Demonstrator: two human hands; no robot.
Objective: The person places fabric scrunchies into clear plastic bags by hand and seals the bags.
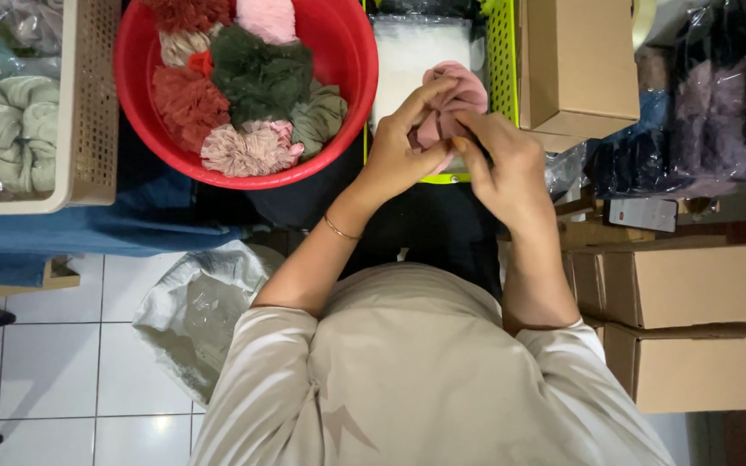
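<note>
Pink scrunchie (451, 108), both hands pinching w/ bent fingers (432, 93), over yellow-green basket (501, 60)

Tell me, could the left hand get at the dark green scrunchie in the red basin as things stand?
Probably yes. The dark green scrunchie lies uncovered on top of the pile in the red basin, just beside the left hand, with nothing between them. But that hand and the right hand both grip the pink scrunchie.

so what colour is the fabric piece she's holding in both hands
Dusty pink: the fabric piece, clearest in the head view.
</note>
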